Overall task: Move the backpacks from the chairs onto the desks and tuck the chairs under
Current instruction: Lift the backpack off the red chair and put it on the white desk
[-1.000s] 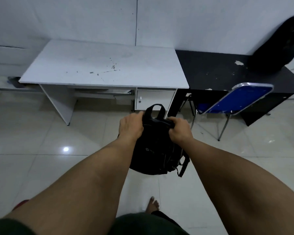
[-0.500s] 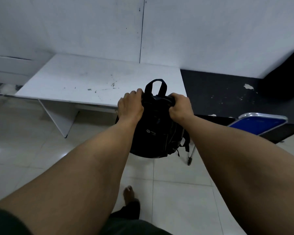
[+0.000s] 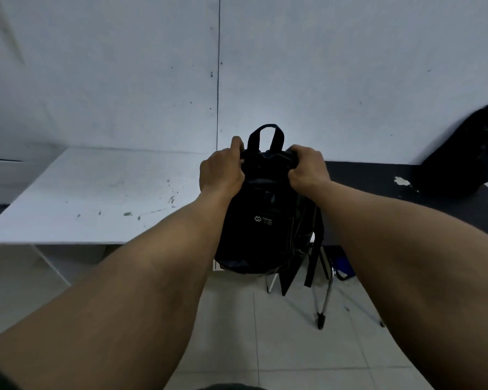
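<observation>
A black backpack [image 3: 261, 229] with a small white logo hangs in the air in front of me, its bottom level with the front edge of the white desk [image 3: 96, 201]. My left hand [image 3: 223, 171] grips its top left corner and my right hand [image 3: 306, 168] grips its top right corner, either side of the carry loop. The bag covers the seam where the white desk meets the black desk [image 3: 378, 187]. A second black backpack [image 3: 465, 156] leans against the wall on the black desk at far right. Only chrome legs and a sliver of blue show of the chair [image 3: 328, 291], below the held bag.
A pale wall runs behind both desks. The floor is light tile. Dark specks and scuffs mark the white desk's top, and a white chip shows on the black desk near the second bag.
Both hands have lifted the backpack from near floor height up to desk height. I have stepped closer to the desks, and the blue chair has dropped mostly out of sight behind my right arm.
</observation>
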Motion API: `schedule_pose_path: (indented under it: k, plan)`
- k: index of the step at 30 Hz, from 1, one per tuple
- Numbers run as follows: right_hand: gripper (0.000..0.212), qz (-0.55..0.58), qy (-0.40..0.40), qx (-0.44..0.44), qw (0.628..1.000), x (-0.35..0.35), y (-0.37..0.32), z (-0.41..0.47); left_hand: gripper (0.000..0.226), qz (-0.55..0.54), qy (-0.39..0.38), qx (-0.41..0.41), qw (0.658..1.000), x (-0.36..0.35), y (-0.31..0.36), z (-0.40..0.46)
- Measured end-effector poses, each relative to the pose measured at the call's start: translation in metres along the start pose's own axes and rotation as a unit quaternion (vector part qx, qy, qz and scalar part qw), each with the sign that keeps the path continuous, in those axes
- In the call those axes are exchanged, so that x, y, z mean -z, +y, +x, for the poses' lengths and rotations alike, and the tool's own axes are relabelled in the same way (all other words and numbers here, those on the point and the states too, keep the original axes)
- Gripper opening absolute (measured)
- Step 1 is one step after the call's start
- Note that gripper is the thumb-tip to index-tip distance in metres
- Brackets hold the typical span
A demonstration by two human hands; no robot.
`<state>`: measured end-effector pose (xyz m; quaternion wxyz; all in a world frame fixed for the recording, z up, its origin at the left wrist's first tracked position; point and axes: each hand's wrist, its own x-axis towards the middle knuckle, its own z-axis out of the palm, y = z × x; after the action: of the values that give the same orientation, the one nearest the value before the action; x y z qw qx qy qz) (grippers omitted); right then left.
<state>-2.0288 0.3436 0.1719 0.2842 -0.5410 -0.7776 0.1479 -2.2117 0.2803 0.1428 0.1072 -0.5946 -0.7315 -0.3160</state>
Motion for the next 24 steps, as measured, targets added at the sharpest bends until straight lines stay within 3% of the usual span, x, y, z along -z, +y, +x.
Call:
schedule_pose_path:
  k: [16,24]
  plan:
    - [0.043,-0.032,0.034,0.004,0.999,0.018,0.051,0.150,0.017,0.020,0.033,-0.070,0.997,-0.071,0.033,0.152]
    - [0.042,0.003,0.005,0.021,1.000,0.013,0.093,0.246,0.022,0.036,0.042,-0.042,0.998,-0.130,0.047,0.224]
